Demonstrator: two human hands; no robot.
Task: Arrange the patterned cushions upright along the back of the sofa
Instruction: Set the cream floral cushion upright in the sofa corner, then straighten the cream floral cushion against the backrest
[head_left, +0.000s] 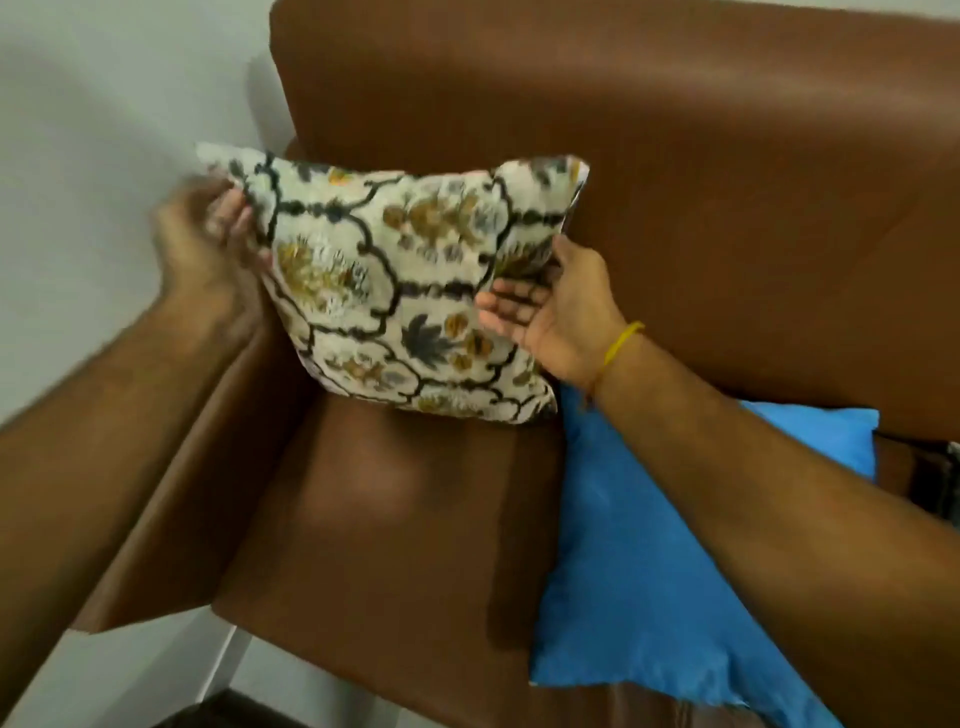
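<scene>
A cream cushion (395, 291) with black lattice lines and yellow and grey flowers stands tilted in the left corner of the brown leather sofa (727, 182), leaning toward the backrest. My left hand (218, 249), blurred, pinches its upper left corner. My right hand (550, 306) rests against its right edge with the fingers spread flat and a yellow thread band on the wrist.
A plain blue cushion (649, 545) lies flat on the seat to the right, partly under my right forearm. The sofa's left armrest (171, 519) runs beside my left arm. A white wall (104, 130) stands at the left, with dark floor below.
</scene>
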